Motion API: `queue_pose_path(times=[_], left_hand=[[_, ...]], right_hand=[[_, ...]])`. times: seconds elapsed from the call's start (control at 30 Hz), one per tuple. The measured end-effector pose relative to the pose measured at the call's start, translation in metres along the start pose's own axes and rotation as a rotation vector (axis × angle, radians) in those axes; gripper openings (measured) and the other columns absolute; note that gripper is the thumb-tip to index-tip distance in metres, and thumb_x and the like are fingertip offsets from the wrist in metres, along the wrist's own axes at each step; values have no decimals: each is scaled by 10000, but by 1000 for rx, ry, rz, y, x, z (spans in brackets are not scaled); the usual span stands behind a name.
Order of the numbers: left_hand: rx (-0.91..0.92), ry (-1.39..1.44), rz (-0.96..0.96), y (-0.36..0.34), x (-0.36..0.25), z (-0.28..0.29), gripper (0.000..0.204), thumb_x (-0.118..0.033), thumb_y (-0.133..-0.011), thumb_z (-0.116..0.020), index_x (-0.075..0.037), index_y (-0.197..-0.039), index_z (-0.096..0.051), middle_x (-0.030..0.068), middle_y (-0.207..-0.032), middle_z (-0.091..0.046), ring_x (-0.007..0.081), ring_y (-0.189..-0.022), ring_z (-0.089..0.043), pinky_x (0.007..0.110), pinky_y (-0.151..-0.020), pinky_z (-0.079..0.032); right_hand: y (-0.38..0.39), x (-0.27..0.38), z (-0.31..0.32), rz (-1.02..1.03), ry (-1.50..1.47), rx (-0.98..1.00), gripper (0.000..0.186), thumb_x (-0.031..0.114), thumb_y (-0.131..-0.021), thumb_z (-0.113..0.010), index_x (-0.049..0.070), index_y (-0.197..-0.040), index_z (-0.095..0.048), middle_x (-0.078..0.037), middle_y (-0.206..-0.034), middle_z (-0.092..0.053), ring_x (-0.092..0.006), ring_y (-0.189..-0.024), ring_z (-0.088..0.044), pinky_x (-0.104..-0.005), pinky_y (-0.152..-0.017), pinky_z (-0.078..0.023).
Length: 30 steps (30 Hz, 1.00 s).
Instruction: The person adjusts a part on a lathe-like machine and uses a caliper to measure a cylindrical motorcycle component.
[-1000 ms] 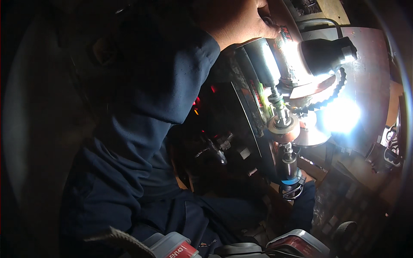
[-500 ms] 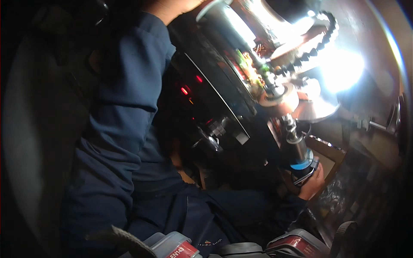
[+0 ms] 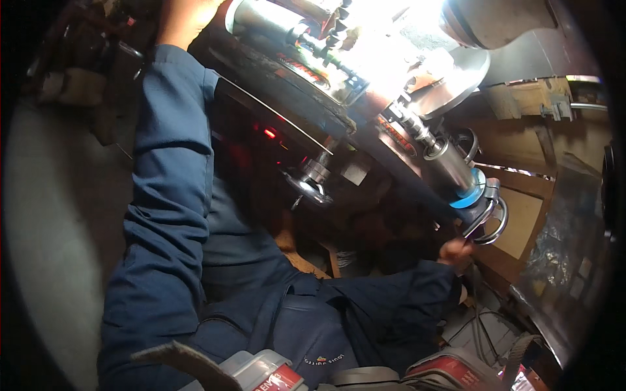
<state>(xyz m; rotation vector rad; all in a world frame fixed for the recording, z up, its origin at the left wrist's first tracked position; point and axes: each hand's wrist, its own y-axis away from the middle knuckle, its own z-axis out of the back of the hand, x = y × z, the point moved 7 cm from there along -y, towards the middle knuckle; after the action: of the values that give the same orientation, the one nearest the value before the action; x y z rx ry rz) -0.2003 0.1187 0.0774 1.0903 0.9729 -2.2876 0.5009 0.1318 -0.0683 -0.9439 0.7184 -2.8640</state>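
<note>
Left hand (image 3: pixel 188 23) far left, partly out of view, by end of silver cylinder (image 3: pixel 264 21); contact unclear. Right hand (image 3: pixel 456 251) on right, nearer, fingers curled by curved metal handle (image 3: pixel 501 225) at near end of blue-banded cylinder (image 3: pixel 450 166); grip unclear. Bright glare far, beside metal disc (image 3: pixel 464 85). Middle: handwheel (image 3: pixel 312 182), red light (image 3: pixel 269 133) to its left. Wooden panel (image 3: pixel 518 212) right. Mask filters (image 3: pixel 277 375) nearest. Blue sleeves (image 3: pixel 173 156) on both arms.

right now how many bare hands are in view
2: left hand at the top edge, partly cut off; right hand by the curved metal handle. Others may be hidden in shadow.
</note>
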Motion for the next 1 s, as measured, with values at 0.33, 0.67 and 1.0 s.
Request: queue_pose_path(times=[0.33,0.67,1.0], left_hand=[[187,197,-105,-8,21,-7,271,-230,-848,-761,-15,-1012,-738,84,-962,-746,128,-892,-684,262,-823,-513],[66,53,35,-10,31,-4,283,-215,-832,-774,1,-1010,-733,65,-972,-738,109,-906,-652,245,-848,-489],[-11,-121,41,-12,29,-2,410,-327,-774,-820,15,-985,-739,84,-937,-731,123,-854,-636,279,-814,-497]], right_hand=[[-16,-41,-42,22,41,159,396,250,-929,-572,-52,-1185,-560,-230,-1072,-633,-392,-985,-609,-433,-863,-481],[-6,-55,-40,99,56,187,411,175,-895,-618,-48,-1226,-522,-213,-1122,-618,-378,-1015,-597,-444,-872,-477],[-5,-2,-37,-124,-479,145,597,96,-860,-684,-10,-1368,-388,-143,-1322,-519,-262,-1186,-525,-402,-1007,-433]])
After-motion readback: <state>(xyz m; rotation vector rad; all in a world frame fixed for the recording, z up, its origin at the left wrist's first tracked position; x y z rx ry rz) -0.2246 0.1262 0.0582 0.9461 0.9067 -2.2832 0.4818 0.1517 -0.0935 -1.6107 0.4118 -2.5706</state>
